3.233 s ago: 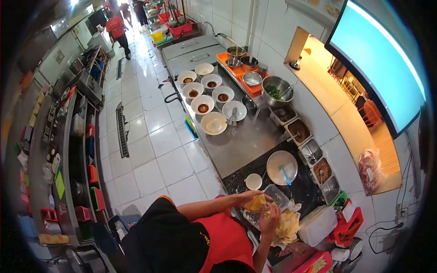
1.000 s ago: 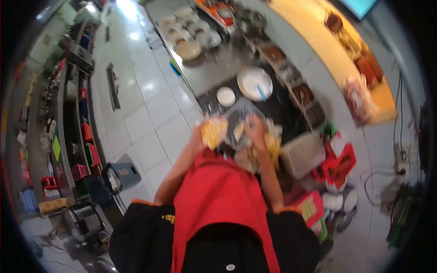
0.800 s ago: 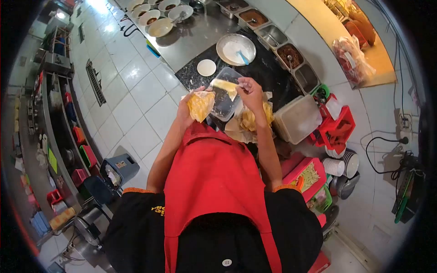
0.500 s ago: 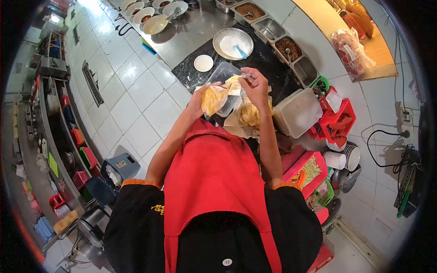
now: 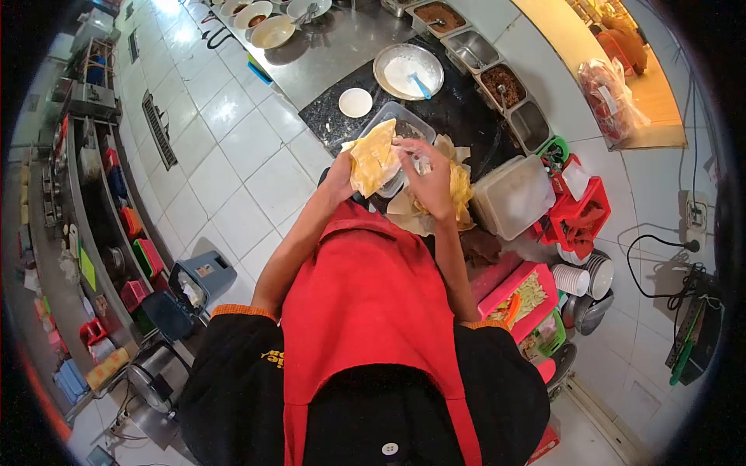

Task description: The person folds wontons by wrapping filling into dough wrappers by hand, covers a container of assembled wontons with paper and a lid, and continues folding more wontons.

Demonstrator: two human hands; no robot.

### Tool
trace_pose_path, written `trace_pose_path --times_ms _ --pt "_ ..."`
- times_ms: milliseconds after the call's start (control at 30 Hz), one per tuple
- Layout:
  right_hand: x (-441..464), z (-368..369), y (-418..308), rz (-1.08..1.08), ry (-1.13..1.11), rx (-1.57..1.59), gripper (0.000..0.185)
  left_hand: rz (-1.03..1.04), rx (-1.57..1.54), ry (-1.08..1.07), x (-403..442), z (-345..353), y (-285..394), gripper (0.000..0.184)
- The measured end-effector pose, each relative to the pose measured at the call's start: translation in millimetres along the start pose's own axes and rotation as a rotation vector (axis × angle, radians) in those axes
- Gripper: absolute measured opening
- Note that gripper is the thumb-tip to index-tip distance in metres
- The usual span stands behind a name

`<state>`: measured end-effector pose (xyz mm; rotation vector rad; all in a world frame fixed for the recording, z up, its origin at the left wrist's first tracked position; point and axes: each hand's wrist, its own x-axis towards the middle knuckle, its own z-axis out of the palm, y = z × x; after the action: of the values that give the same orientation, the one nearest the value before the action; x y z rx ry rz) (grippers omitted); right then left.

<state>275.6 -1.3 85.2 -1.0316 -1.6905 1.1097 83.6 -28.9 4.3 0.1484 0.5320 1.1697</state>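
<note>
My left hand (image 5: pixel 339 179) is wrapped round a small stack of thin yellow dough wrappers (image 5: pixel 374 158), their flat side facing up. At the stack's right edge, the fingertips of my right hand (image 5: pixel 432 177) are pinched on the wrappers. Beneath both hands is a clear plastic container (image 5: pixel 408 123), partly hidden by them. Close by my right wrist, more yellow dough wrappers (image 5: pixel 460 186) lie on brown paper (image 5: pixel 404 208), with my forearm covering part of them.
A metal bowl of white powder (image 5: pixel 409 71) with a blue-handled utensil and a small white bowl (image 5: pixel 355 102) stand beyond the container. Metal food tins (image 5: pixel 530 126) line the right side. A lidded plastic box (image 5: pixel 513 198) and red baskets (image 5: pixel 581 213) sit right of my forearm.
The wrappers in my left hand now face up, more spread and higher. My right hand has come down to their edge; the separate piece it held before no longer shows apart. The view has shifted slightly.
</note>
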Motion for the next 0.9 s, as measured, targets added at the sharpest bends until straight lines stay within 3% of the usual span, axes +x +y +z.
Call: trace_pose_path --times_ms 67,167,233,300,667,733,767,833,900 --pt "0 1 1 0.038 0.074 0.013 0.022 -0.007 -0.009 0.018 -2 0 -1 0.042" --pt "3 7 15 -0.096 0.14 -0.124 0.022 -0.016 0.013 0.04 -5 0 -4 0.042" --pt "6 13 26 0.086 0.219 0.019 0.027 -0.015 0.041 0.043 -6 2 -7 0.04" --pt "9 9 30 0.123 0.183 0.016 0.029 0.032 0.108 0.141 -9 13 -8 0.037" --pt "4 13 13 0.173 0.107 -0.023 0.029 0.067 0.062 0.168 -5 4 -9 0.038" --pt "9 0 6 -0.078 0.065 -0.081 0.032 0.062 0.049 0.18 -6 4 -7 0.039" --pt "12 -7 5 -0.076 0.064 -0.08 0.032 -0.007 -0.011 0.085 -7 1 -3 0.039" --pt "16 -19 3 -0.284 -0.258 -0.218 0.039 -0.078 -0.071 -0.01 -8 -3 -3 0.04" --pt "18 -20 -3 -0.309 -0.273 -0.262 0.039 -0.097 -0.004 -0.005 -10 2 -3 0.042"
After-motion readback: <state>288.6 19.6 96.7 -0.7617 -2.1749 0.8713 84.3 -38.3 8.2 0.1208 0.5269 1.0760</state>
